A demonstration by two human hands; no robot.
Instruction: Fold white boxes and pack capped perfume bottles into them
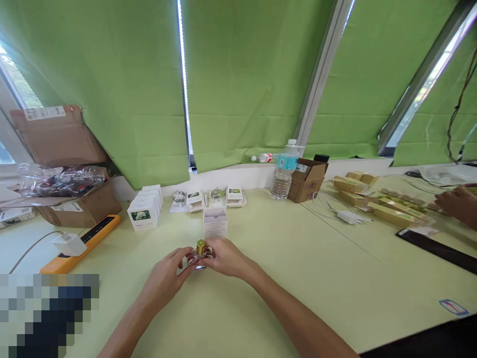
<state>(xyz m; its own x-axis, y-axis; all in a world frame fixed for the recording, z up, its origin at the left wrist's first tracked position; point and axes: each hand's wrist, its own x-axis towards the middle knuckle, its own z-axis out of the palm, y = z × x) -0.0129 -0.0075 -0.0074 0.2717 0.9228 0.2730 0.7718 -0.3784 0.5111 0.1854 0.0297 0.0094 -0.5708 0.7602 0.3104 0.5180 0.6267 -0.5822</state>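
Observation:
A small glass perfume bottle (200,252) with a gold cap stands upright between my hands, near the middle of the table. The fingers of my left hand (167,272) grip its left side, and those of my right hand (225,256) close on its right side. Just behind the bottle stands an open white box (215,223) with small print on its front. Farther back, several small white cartons and clear round glass pieces (216,195) lie in a row. To the left, a stack of white boxes (144,211) bears a flower picture.
An orange power strip (99,232) with a white charger lies left, before a cardboard box (80,211) of plastic-wrapped items. At the back stand a water bottle (281,181) and a small brown carton (306,181). Another person's hand (458,205) is among yellow boxes (395,219) at right.

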